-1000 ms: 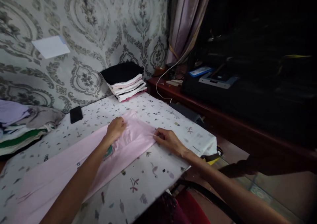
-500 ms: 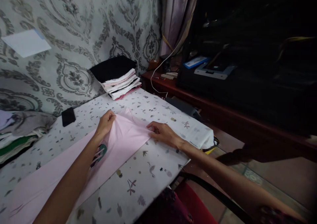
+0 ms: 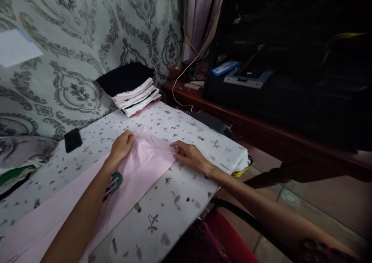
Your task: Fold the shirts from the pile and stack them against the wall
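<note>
A pale pink T-shirt (image 3: 145, 170) lies lengthwise across the table, folded into a long strip, with a green and dark print (image 3: 114, 183) partly covered by my left forearm. My left hand (image 3: 122, 143) pinches the cloth at its far edge, the fingertips pressed together. At the right end of the shirt, my right hand (image 3: 187, 154) grips a corner between thumb and fingers. Between the two hands the fabric is slightly raised and wrinkled. The near left part of the shirt runs flat beneath my left arm.
Folded clothes (image 3: 136, 94) are stacked against the wall, a black one on top. A black phone (image 3: 73, 140) lies at the table's back left, near more clothes (image 3: 23, 158). The patterned table's (image 3: 174, 205) right edge faces a dark red wooden cabinet (image 3: 247, 125).
The view has shifted slightly, so the surroundings sit further left. Both hands keep their hold on the pink T-shirt, and the cloth between them looks a little flatter.
</note>
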